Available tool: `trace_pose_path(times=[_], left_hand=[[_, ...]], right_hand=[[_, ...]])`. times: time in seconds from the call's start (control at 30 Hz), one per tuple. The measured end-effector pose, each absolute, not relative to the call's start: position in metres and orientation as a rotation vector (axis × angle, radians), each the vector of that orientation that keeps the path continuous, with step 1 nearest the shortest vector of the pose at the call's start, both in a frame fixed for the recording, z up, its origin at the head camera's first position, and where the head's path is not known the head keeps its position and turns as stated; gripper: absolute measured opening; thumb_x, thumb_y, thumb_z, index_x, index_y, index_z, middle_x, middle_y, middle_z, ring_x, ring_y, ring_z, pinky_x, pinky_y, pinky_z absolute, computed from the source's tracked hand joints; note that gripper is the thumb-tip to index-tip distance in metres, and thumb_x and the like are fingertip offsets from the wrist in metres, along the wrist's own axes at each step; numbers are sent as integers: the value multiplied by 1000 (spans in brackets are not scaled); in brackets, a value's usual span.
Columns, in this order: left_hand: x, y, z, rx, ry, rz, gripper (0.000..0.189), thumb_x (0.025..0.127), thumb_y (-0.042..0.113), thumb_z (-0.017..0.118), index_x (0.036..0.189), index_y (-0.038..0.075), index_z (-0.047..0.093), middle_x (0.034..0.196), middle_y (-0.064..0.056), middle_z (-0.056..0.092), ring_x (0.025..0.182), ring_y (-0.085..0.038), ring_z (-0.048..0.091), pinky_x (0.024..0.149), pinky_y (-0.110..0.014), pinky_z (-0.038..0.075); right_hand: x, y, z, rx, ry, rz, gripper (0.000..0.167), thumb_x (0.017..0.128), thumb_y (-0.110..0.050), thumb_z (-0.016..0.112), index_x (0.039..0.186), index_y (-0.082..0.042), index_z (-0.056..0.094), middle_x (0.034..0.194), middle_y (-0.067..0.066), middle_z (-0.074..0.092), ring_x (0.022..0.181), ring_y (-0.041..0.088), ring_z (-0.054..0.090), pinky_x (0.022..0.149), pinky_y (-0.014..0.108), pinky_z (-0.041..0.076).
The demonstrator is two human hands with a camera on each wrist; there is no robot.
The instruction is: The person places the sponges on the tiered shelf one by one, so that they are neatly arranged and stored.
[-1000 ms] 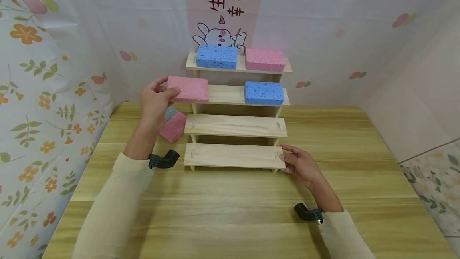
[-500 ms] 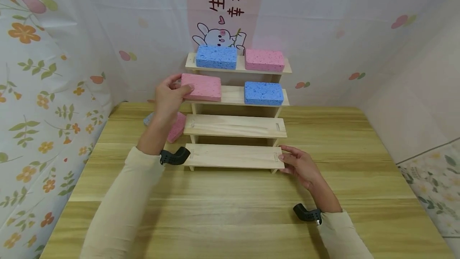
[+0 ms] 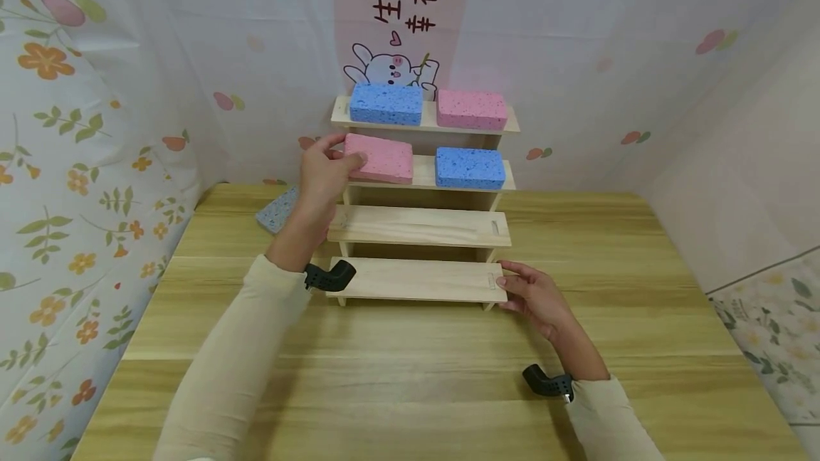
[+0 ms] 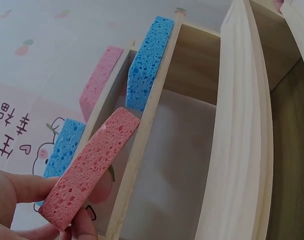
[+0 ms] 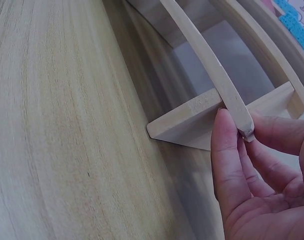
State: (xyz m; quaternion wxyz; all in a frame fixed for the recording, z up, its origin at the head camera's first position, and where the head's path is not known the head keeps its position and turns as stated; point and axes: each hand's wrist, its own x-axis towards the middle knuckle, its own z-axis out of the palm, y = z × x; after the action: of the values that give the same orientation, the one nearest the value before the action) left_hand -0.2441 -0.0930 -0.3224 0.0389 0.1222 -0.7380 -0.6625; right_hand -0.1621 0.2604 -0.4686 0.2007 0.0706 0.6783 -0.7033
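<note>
My left hand (image 3: 325, 175) pinches a pink sponge (image 3: 383, 159) by its left end, thumb on top, at the left part of the second shelf from the top. In the left wrist view that sponge (image 4: 89, 170) is tilted and overlaps the shelf edge. My right hand (image 3: 537, 297) grips the right end of the lowest board of the stepped wooden rack (image 3: 416, 278), thumb and fingers on either side of the board (image 5: 231, 102) in the right wrist view. A blue sponge (image 3: 470, 167) lies at the right of the second shelf.
On the top shelf are a blue sponge (image 3: 386, 103) and a pink sponge (image 3: 471, 109). A grey sponge (image 3: 278, 210) lies on the wooden table (image 3: 410, 375) left of the rack, partly behind my left arm. A printed cloth (image 3: 269, 34) hangs close behind the rack.
My left hand has carried the pink sponge to the right along the second shelf. The left forearm now covers the pink sponge on the table. My right hand has stayed at the lowest board.
</note>
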Motion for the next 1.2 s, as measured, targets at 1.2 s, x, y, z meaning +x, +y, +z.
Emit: trace_pose_path(times=[1.2], left_hand=[[-237,-96,-317,321,-2464,-1918,55,95,22,58,146,9,41,109,-9,56,98,-22,58,95,-39,44]], right_hand=[[-164,261,-472,193,1884,-1983,59,98,-10,58,149,2,30,109,1,61,87,12,65,68,23,56]])
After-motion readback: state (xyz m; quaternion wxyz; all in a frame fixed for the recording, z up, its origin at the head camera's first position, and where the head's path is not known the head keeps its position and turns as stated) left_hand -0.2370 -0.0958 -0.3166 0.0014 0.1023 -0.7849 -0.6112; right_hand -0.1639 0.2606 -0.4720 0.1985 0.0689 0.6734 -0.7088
